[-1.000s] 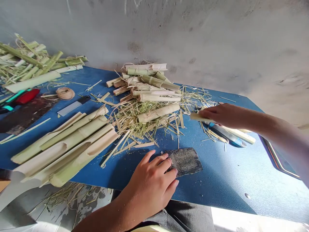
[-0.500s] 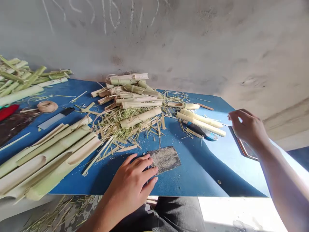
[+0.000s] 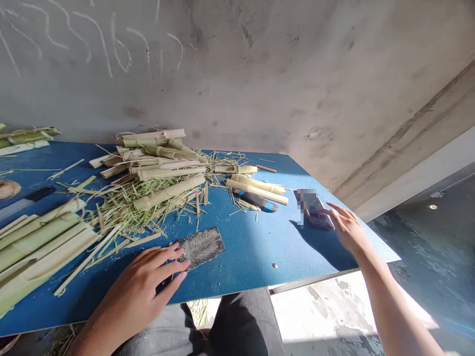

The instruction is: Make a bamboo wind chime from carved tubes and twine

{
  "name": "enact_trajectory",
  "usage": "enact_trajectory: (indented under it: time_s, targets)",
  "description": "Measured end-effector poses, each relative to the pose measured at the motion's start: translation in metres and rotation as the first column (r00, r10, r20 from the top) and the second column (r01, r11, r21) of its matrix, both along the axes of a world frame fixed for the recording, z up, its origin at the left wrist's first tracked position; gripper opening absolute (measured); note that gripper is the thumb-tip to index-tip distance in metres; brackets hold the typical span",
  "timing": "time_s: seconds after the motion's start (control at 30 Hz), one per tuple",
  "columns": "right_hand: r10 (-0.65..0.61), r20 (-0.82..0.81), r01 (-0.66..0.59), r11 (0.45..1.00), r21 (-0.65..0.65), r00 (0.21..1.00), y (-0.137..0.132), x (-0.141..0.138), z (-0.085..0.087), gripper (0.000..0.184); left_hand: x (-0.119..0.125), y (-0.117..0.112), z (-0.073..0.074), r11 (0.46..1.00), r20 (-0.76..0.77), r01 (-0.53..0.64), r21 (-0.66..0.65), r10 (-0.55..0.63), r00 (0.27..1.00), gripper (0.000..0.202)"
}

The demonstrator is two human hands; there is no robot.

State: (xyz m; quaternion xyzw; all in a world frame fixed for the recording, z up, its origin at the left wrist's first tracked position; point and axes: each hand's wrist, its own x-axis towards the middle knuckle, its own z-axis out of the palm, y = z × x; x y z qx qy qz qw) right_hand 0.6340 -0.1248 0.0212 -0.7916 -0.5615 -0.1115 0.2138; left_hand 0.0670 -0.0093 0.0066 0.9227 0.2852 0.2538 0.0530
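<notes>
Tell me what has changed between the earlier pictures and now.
The right hand has let go of the pale bamboo strips, which now lie over a blue-handled knife, and has moved right to a dark smartphone, partly blurred, with its fingers reaching it. The left hand stayed at the edge of the dark sandpaper sheet; the heap of cut bamboo pieces stayed put.

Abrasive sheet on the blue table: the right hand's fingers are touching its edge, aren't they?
No, wrong hand: the head view shows the left hand touching the edge of the abrasive sheet on the blue table. The right hand is by a phone.
</notes>
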Motion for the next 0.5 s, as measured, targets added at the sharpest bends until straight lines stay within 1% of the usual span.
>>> enact_trajectory:
  time_s: [0.07,0.13,0.23,0.3,0.4,0.5]
  targets:
    - [0.016,-0.017,-0.017,0.999,-0.03,1.0,0.003,0.005,-0.005,0.055,0.0,-0.001,0.0,1.0,-0.005,-0.007,0.0,0.007,1.0,0.026]
    - [0.011,-0.06,-0.014,0.999,-0.042,0.998,0.004,0.007,-0.009,0.057,0.001,-0.001,0.0,1.0,-0.011,-0.014,0.001,0.014,1.0,0.026]
    - [-0.019,-0.107,0.019,1.0,-0.005,0.994,0.003,0.007,-0.015,0.067,0.0,0.0,-0.001,1.0,-0.007,-0.011,0.012,0.011,1.0,0.026]
    - [-0.032,-0.102,0.036,0.999,0.034,0.994,0.001,0.006,-0.018,0.071,0.0,0.001,-0.001,1.0,-0.001,-0.006,0.019,0.006,1.0,0.025]
    - [-0.038,-0.097,0.045,0.997,0.069,0.995,-0.004,0.002,-0.017,0.071,-0.002,0.002,-0.002,0.999,-0.009,-0.007,0.037,0.007,1.0,0.025]
    - [-0.021,-0.083,0.031,0.991,0.126,0.996,-0.009,-0.009,-0.01,0.07,-0.003,0.002,-0.006,0.998,-0.041,-0.008,0.062,0.011,0.999,0.025]
